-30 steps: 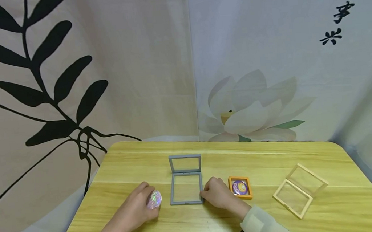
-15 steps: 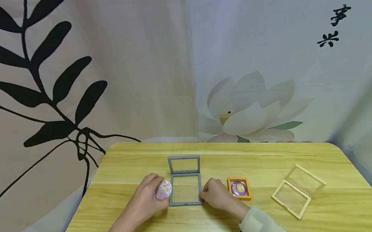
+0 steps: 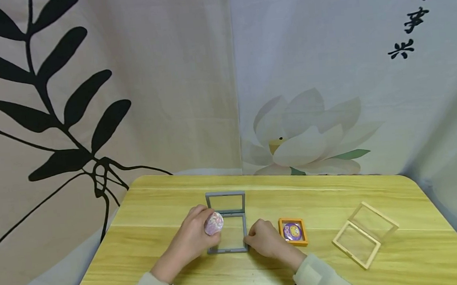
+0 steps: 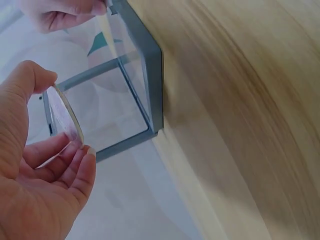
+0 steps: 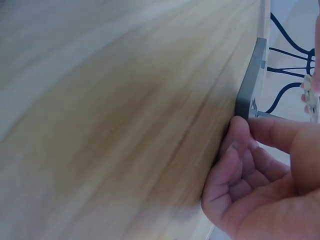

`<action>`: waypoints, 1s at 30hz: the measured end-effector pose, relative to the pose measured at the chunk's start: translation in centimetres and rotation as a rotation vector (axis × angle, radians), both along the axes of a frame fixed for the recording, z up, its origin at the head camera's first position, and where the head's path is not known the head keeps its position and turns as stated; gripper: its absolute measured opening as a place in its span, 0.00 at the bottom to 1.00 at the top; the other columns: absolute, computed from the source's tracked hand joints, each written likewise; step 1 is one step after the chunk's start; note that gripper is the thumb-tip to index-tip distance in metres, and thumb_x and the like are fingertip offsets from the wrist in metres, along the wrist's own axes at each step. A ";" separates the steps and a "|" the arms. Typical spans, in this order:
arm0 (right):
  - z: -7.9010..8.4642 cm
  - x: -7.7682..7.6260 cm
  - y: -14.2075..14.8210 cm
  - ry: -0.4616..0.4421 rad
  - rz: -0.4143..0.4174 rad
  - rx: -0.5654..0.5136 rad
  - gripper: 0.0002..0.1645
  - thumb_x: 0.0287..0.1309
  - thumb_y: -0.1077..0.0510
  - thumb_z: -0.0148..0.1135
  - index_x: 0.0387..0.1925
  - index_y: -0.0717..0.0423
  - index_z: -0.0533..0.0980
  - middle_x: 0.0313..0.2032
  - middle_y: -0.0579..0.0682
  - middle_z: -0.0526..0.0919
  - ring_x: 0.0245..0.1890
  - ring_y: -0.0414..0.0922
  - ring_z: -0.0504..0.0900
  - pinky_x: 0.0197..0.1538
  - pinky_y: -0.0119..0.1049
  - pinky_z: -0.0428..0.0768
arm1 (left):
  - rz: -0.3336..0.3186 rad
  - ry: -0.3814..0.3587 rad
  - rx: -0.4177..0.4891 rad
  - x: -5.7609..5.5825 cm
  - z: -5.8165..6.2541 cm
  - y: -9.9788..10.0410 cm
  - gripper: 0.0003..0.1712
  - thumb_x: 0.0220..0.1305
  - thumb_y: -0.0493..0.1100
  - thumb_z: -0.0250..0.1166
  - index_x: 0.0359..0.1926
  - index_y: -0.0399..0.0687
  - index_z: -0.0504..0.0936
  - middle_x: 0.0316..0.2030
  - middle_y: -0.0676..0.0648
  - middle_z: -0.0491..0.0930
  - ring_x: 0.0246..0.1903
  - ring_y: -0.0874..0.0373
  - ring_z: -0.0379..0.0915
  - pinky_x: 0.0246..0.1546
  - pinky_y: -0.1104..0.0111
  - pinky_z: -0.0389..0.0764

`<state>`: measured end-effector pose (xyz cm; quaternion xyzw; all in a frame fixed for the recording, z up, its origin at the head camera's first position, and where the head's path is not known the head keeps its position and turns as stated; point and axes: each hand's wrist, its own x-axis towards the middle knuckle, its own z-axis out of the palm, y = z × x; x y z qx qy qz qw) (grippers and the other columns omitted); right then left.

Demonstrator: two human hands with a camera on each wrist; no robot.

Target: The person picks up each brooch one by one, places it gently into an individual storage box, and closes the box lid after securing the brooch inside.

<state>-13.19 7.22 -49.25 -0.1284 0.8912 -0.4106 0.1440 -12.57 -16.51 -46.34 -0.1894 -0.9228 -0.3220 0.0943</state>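
My left hand (image 3: 190, 234) pinches a round, shiny pinkish-purple badge (image 3: 213, 223) by its edge, with the thumb on one side and fingers on the other. It is held above the left side of a grey hinged display frame (image 3: 245, 230) with clear film panes. The frame lies open, its far half raised. My right hand (image 3: 265, 238) grips the frame's right side near the front corner between thumb and curled fingers. In the left wrist view the badge (image 4: 65, 112) is seen nearly edge-on, apart from the film. In the right wrist view the frame's corner (image 5: 245, 102) meets the thumb and index finger.
A small orange frame (image 3: 305, 232) with a purple round badge (image 3: 293, 232) inside stands right of my right hand. Farther right, a cream hinged frame (image 3: 358, 259) lies open. All rest on a wooden table (image 3: 168, 192) before a printed curtain (image 3: 184, 96).
My left hand has carried the badge rightward, from beside the grey frame to over its left side. The right hand has stayed at the frame's right side.
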 end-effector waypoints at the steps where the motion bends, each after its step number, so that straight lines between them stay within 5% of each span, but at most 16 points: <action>1: 0.0 0.0 0.0 0.000 0.001 -0.002 0.29 0.65 0.63 0.66 0.08 0.50 0.69 0.08 0.36 0.61 0.11 0.33 0.58 0.16 0.27 0.55 | -0.005 -0.011 0.009 -0.1 -0.1 0.1 0.33 0.44 0.37 0.81 0.54 0.31 0.83 0.45 0.51 0.78 0.43 0.61 0.74 0.45 0.68 0.85; 11: 0.0 -0.2 0.1 -0.007 -0.003 0.002 0.24 0.64 0.62 0.68 0.11 0.57 0.76 0.08 0.36 0.65 0.11 0.34 0.61 0.17 0.27 0.57 | -0.043 -0.100 0.008 -1.0 -1.0 1.4 0.33 0.47 0.39 0.80 0.56 0.33 0.81 0.47 0.50 0.77 0.42 0.61 0.73 0.44 0.68 0.84; 30: 0.0 -0.2 0.1 0.002 -0.003 0.001 0.28 0.64 0.62 0.68 0.09 0.49 0.70 0.07 0.35 0.63 0.10 0.33 0.59 0.16 0.27 0.56 | -0.127 -0.086 -0.089 -1.7 -2.5 2.7 0.26 0.51 0.42 0.79 0.50 0.35 0.85 0.46 0.49 0.79 0.42 0.58 0.72 0.41 0.69 0.81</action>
